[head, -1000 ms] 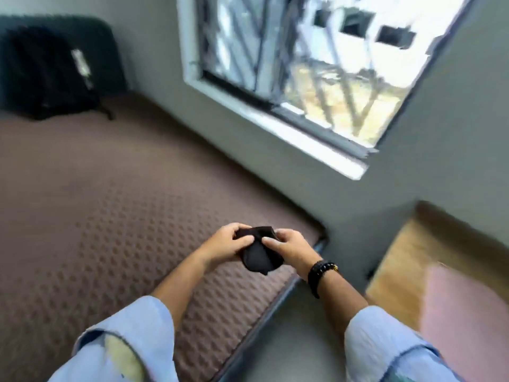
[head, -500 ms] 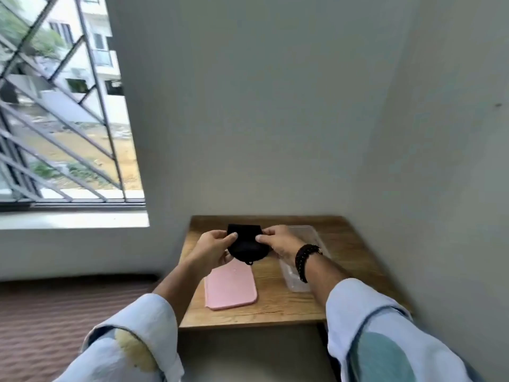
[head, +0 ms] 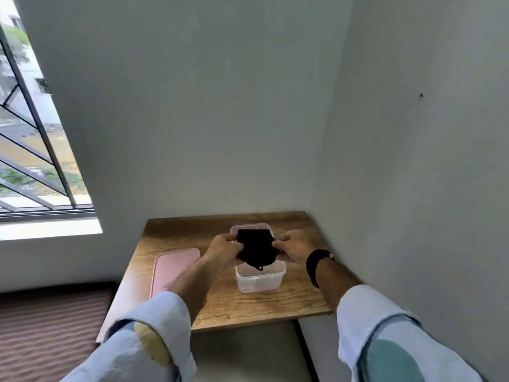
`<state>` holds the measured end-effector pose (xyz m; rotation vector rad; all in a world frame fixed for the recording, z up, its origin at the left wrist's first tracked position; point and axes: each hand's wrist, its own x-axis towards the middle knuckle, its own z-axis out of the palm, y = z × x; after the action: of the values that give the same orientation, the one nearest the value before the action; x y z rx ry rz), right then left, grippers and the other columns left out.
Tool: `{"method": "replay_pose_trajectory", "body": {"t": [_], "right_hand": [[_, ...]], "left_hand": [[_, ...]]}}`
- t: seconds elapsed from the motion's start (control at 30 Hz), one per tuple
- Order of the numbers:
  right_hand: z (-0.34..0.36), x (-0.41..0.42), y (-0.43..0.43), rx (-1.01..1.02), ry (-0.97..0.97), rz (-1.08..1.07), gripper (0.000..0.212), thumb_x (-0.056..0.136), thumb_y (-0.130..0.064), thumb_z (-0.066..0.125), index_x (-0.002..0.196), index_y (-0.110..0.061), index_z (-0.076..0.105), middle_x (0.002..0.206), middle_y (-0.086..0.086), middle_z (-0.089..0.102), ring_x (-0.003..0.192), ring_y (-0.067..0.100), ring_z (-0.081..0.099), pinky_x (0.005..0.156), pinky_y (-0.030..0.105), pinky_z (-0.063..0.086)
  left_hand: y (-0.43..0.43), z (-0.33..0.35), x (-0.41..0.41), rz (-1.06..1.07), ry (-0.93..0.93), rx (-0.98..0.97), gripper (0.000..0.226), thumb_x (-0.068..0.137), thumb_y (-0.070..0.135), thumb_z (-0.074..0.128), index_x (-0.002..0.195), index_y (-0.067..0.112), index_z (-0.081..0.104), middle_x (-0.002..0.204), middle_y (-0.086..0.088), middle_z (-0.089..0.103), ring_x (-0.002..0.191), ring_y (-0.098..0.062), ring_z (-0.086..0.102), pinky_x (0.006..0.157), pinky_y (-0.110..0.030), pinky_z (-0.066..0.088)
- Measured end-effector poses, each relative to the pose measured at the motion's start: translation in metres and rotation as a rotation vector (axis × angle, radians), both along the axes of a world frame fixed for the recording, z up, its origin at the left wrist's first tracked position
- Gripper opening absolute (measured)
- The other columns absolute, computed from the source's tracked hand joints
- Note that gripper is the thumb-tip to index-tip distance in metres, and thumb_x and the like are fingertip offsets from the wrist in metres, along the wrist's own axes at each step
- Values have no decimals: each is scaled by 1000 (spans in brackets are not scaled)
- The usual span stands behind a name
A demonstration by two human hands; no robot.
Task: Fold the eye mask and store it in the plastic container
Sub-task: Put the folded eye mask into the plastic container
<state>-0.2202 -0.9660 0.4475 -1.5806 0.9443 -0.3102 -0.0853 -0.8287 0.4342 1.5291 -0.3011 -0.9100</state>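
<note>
The black eye mask is folded into a compact pad, with a bit of strap dangling below it. My left hand pinches its left side and my right hand pinches its right side. I hold it directly over the open mouth of the clear plastic container, which stands on the small wooden table. The mask hides part of the container's inside, so I cannot tell whether it touches the rim.
A pink lid lies flat on the table to the left of the container. The table sits in a corner, with walls behind and to the right. A barred window is at the left, and a brown patterned mattress lies lower left.
The view swung from the mattress to the table in the corner. Both hands carried the folded mask along and now hold it over the container instead of left of it.
</note>
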Motion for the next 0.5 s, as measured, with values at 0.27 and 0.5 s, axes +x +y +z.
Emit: {"method": "replay_pose_trajectory", "body": {"t": [0.27,0.5], "right_hand": [[-41,59,-49,-86,82,-56,8,90,-1,71,91,-6,65,101,14,69,103,31,71,80,41,65],[-73,87,-73,-456,362,35,16,90,-2,65,82,-13,57,95,11,67,101,34,68,88,45,59]], "left_hand": [[-45,-50,62,49,-255,233,52,90,10,77,137,9,57,125,-16,71,107,-27,72,84,-43,64],[-88,-83,63,-60,-707,523,56,90,21,76,141,19,53,128,-9,70,117,-28,68,99,-44,57]]}}
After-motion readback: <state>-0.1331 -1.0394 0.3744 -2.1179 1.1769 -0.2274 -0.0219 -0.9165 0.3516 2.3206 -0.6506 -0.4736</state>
